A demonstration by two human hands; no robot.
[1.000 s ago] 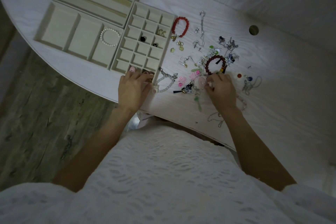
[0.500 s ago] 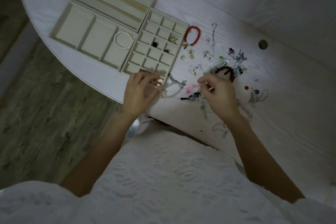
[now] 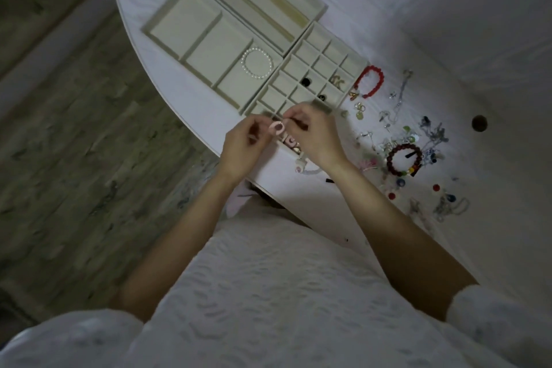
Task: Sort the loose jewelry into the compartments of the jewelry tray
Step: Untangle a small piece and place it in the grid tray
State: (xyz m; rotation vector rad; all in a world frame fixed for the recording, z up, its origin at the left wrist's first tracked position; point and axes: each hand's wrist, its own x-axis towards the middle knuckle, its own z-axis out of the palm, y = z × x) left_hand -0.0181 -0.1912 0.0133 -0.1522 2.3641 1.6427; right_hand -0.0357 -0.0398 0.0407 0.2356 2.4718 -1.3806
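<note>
A cream jewelry tray (image 3: 355, 61) with many small square compartments lies on the white table. Some cells hold small dark and gold pieces. Both hands meet over its near corner. My left hand (image 3: 243, 145) and my right hand (image 3: 313, 134) together pinch a small pink ring-shaped piece (image 3: 276, 128) between their fingertips. More pink pieces (image 3: 289, 140) lie in a cell just below it. A pearl bracelet (image 3: 257, 63) sits in the wide-compartment tray (image 3: 167, 39). Loose jewelry lies to the right, among it a red bead bracelet (image 3: 370, 82) and a dark bead bracelet (image 3: 404, 160).
A third tray (image 3: 316, 13) with long slots stands at the back. A pale chain bracelet (image 3: 307, 170) lies near the table's rounded front edge. A round hole (image 3: 479, 122) is in the tabletop at the right. Wood floor shows on the left.
My right hand left the jewelry pile and moved left to meet my left hand over the tray's near corner. The pink piece is now held between both. The view swung left.
</note>
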